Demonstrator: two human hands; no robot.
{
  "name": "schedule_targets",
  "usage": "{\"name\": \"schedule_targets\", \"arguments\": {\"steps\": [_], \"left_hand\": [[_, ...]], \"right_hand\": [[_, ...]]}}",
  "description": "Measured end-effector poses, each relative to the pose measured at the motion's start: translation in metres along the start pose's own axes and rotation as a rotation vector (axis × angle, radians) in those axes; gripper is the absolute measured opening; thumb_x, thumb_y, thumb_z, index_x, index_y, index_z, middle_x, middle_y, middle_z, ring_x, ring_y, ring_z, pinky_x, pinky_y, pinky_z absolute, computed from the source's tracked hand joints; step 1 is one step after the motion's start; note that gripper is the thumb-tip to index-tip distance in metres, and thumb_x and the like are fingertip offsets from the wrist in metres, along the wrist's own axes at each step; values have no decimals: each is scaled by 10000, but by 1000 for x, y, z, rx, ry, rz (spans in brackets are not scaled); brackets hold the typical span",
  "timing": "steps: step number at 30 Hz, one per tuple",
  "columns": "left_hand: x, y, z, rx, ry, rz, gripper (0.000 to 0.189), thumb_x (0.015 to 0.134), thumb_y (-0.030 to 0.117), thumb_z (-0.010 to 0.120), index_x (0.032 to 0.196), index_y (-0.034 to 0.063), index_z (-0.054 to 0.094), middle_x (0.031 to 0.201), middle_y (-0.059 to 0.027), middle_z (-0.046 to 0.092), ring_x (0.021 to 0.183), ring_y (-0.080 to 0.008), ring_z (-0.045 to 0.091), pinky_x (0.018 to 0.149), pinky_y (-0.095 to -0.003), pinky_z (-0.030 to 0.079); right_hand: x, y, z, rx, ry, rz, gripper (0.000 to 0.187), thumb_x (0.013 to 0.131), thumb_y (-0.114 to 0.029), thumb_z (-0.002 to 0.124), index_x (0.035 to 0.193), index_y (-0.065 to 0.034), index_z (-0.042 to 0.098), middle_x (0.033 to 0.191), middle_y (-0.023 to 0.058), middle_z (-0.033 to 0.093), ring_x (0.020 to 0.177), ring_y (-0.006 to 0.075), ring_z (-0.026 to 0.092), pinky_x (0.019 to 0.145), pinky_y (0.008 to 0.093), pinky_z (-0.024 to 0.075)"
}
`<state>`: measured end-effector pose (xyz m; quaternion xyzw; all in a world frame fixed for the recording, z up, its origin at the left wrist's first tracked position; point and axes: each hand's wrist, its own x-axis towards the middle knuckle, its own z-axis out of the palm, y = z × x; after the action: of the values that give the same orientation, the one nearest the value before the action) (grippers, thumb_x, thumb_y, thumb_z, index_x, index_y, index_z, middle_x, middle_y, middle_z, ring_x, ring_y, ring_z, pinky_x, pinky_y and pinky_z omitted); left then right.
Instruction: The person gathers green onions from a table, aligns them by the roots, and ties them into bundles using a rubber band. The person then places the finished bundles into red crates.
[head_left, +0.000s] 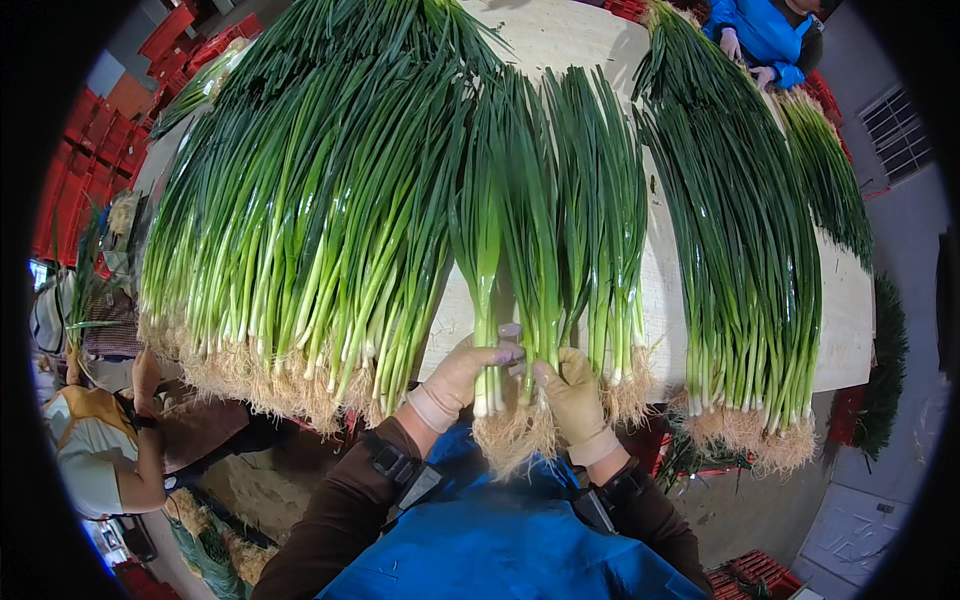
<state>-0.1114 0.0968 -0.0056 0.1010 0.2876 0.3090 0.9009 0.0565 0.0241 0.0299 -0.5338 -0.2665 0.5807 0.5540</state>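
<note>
My gloved left hand (480, 365) grips a few green onions (486, 300) by their white stems, just above the roots. Close on its right, my gloved right hand (571, 386) holds another small bunch of green onions (541, 307) by the lower stems. The root ends of both bunches hang together at the table's near edge, and their leaves lie away from me. To the left spreads a broad pile of green onions (300, 225). A small group of green onions (607, 247) lies just right of my hands, and a larger pile (742, 262) lies farther right.
The pale table (664, 315) has a curved look. A co-worker in blue (765, 37) is at the far right; another person (105, 450) is at the left. Red crates (90, 142) are stacked at the upper left, and a red crate (754, 574) sits at lower right.
</note>
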Motion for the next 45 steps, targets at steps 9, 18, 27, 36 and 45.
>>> {"name": "schedule_targets", "arguments": {"steps": [9,18,27,36,45], "left_hand": [[2,0,-16,22,-48,-8,684,830,99,706,1406,-27,360,1267,-169,530,1131,-278,549,981,-398,480],[-13,18,-4,327,160,0,512,855,182,722,1294,6,524,1142,-128,662,1023,-246,638,955,-372,500],[-31,42,-33,77,7,-7,577,805,42,686,1344,-13,486,937,-96,664,764,-174,644,745,-300,570],[-13,32,-43,134,135,88,409,836,5,635,1227,-82,549,994,-158,674,832,-221,661,888,-371,567],[-3,27,-29,235,206,36,417,864,2,610,1260,-86,515,1138,-196,650,916,-249,666,840,-353,568]], "right_hand": [[4,1,4,-167,110,125,214,902,-146,694,987,-16,547,818,31,619,745,133,587,692,258,494],[3,-12,37,-1294,-588,-528,338,895,-346,619,1019,-41,549,734,159,591,684,338,629,657,459,503],[18,-23,0,-1316,-111,-361,566,870,-296,664,1315,7,493,783,181,660,690,288,675,618,378,551],[65,19,-10,-1296,-20,-166,616,867,-211,669,1380,43,439,965,159,677,730,211,656,651,337,546],[41,-5,-73,-129,-198,344,228,969,-130,595,1161,-6,606,836,38,653,630,111,600,565,241,501]]}}
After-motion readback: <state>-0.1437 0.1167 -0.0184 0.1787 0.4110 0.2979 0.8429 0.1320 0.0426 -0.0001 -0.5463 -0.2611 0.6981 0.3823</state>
